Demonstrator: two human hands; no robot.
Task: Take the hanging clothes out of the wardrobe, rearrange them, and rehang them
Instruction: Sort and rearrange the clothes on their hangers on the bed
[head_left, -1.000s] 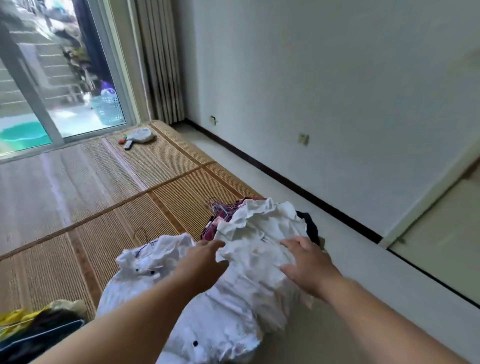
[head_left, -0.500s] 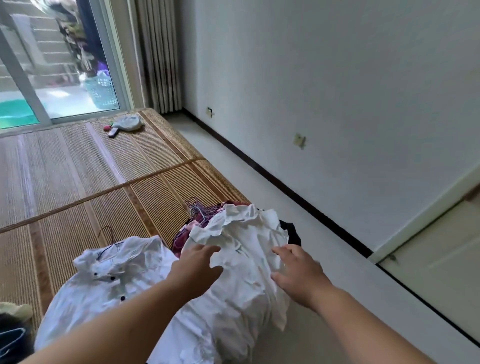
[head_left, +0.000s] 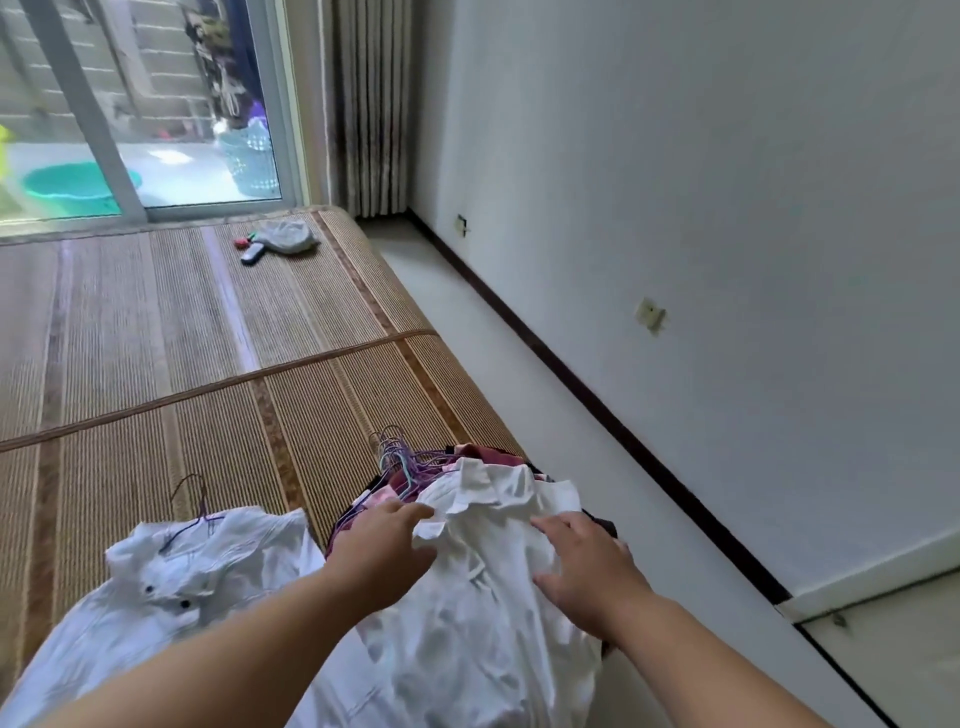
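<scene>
A crumpled white shirt lies on top of a pile of clothes at the near right edge of the woven mat. My left hand rests on its collar area, fingers bent onto the cloth. My right hand lies flat on the shirt's right side, fingers spread. Under the shirt show dark red and pink garments and a bunch of wire hangers. A second white shirt with dark buttons lies to the left on a purple hanger.
A grey cloth with a remote control lies at the mat's far end by the glass sliding door. A strip of pale floor runs between the mat and the white wall. A curtain hangs in the corner.
The view has swung left and down a little. Both hands stay on the white shirt, which has been pulled flatter over the pile.
</scene>
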